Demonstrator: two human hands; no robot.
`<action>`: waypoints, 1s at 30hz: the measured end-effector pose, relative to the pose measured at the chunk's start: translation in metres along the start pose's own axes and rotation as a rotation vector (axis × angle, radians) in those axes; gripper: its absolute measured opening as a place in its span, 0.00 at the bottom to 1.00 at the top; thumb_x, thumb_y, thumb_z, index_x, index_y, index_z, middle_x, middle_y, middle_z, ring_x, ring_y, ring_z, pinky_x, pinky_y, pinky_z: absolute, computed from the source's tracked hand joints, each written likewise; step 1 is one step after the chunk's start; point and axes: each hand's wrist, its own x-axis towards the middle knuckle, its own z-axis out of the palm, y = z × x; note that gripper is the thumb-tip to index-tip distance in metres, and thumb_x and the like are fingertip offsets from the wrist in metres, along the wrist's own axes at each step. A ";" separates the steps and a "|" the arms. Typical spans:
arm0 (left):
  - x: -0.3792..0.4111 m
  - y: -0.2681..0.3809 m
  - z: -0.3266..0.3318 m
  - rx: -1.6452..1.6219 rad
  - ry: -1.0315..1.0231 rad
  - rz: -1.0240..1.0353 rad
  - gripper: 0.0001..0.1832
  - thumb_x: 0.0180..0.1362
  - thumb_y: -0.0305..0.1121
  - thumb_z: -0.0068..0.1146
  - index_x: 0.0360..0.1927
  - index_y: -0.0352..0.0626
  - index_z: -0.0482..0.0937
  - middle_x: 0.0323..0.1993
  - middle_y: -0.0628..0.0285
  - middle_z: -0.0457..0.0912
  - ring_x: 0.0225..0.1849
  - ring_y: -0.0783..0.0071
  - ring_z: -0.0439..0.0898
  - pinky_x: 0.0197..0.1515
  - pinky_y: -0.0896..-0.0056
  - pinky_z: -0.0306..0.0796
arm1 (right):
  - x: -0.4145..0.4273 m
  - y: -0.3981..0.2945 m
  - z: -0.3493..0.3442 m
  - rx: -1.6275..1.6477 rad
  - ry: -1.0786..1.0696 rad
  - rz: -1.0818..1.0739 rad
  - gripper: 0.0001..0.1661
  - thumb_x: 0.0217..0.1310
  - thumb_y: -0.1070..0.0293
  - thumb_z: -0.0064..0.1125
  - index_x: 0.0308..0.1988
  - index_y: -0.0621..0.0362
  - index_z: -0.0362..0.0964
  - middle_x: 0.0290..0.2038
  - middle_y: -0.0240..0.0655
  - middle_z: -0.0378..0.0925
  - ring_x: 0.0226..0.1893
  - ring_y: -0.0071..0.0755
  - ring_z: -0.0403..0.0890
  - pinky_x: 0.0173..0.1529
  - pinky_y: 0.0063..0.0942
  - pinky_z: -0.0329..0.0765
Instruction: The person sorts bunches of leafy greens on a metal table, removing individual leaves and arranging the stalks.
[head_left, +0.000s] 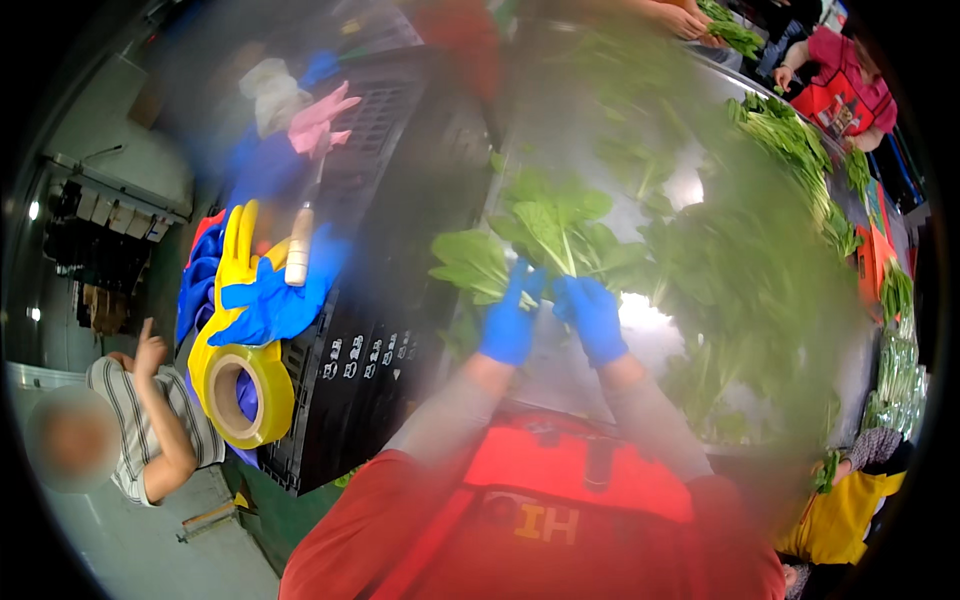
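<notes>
My left hand, in a blue glove, grips a small bunch of leafy greens by its pale stems. The leaves of that bunch point up and to the left. Beside it my right hand, gloved in blue too, pinches the stem end of another leafy green plant whose leaves fan out away from me. The two hands are close together but apart, above a shiny metal table. Haze over the picture blurs the leaves beyond my right hand.
A blurred heap of leafy greens covers the table's right side. At left, a black plastic crate carries a roll of yellow tape, rubber gloves and a wooden-handled knife. Co-workers stand around the table; another person is at left.
</notes>
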 end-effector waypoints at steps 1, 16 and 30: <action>0.003 -0.004 -0.001 -0.012 -0.008 -0.030 0.21 0.64 0.39 0.31 0.60 0.47 0.57 0.53 0.54 0.67 0.54 0.67 0.66 0.55 0.71 0.57 | -0.002 -0.001 0.001 0.014 -0.012 -0.009 0.13 0.59 0.62 0.48 0.30 0.62 0.71 0.19 0.32 0.73 0.18 0.20 0.71 0.24 0.17 0.68; -0.070 0.026 0.002 0.230 -0.194 0.020 0.21 0.58 0.33 0.46 0.55 0.38 0.63 0.43 0.58 0.75 0.38 0.75 0.74 0.38 0.76 0.70 | -0.048 -0.006 0.015 -0.241 -0.461 -0.081 0.11 0.57 0.66 0.50 0.27 0.63 0.70 0.18 0.31 0.71 0.17 0.18 0.70 0.22 0.16 0.67; -0.182 0.048 0.002 0.181 -0.120 0.388 0.18 0.58 0.31 0.45 0.51 0.35 0.64 0.41 0.59 0.74 0.30 0.80 0.72 0.32 0.84 0.68 | -0.114 -0.026 0.053 -0.024 -0.815 0.129 0.11 0.58 0.69 0.45 0.32 0.66 0.69 0.23 0.35 0.73 0.25 0.25 0.72 0.33 0.21 0.69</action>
